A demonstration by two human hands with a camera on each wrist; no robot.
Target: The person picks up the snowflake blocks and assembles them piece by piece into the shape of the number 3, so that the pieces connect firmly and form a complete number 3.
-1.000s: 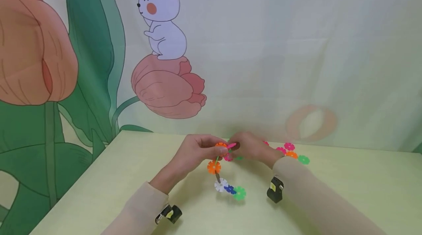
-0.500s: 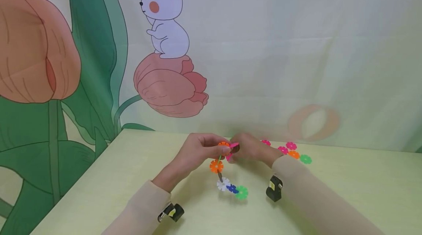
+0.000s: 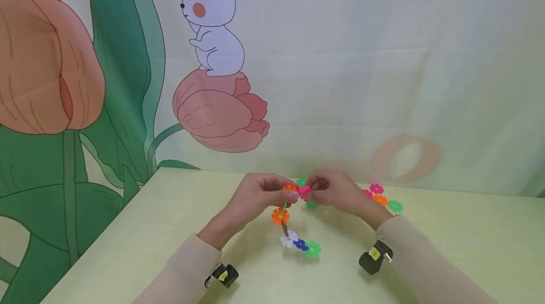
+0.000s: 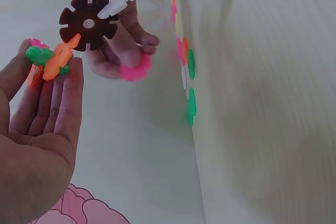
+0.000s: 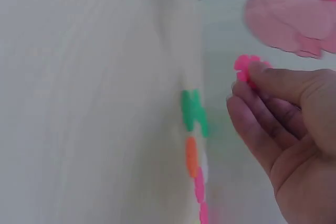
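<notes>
My left hand pinches the top of a chain of notched plastic flower discs between thumb and fingers. Down the chain hang an orange disc, a brown disc, a white disc, a blue disc and, lowest, a green disc. By my left fingertips, a pink disc shows on the chain's upper end. My right hand pinches a separate pink disc close to that end. Whether the two pink discs touch cannot be told.
Loose discs lie on the pale yellow table behind and right of my hands, among them pink, orange and green ones. A printed curtain hangs directly behind the table's far edge.
My right hand has come back from the loose discs, turned, and now shows a pink disc in its fingertips. Green discs behind it have come into sight. The left hand and chain barely moved.
</notes>
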